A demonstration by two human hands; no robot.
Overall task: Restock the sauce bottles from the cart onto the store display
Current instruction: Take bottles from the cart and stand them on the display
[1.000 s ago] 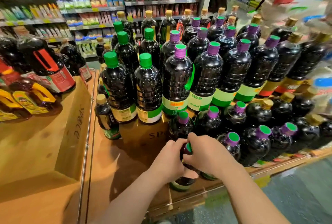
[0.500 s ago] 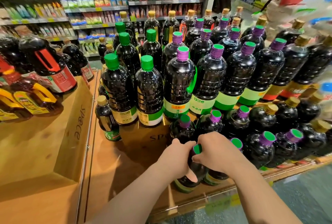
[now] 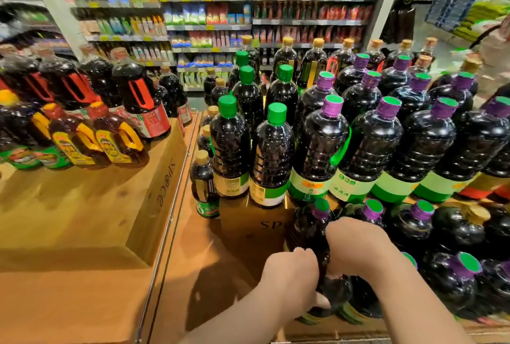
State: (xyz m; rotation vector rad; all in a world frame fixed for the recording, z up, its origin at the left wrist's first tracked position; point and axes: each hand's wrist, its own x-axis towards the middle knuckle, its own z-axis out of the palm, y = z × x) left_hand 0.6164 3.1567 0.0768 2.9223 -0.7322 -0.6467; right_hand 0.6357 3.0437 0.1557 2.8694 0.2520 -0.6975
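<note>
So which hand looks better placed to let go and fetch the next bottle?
Probably the left hand. It grips the bottle on its open side, by bare shelf wood, so it can pull back freely. The right hand covers the bottle's top, hemmed in by purple-capped bottles, and can steady it.

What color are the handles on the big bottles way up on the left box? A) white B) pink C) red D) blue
C: the big dark bottles at the back of the left box have red handles, while the smaller ones in front have yellow handles.
</note>
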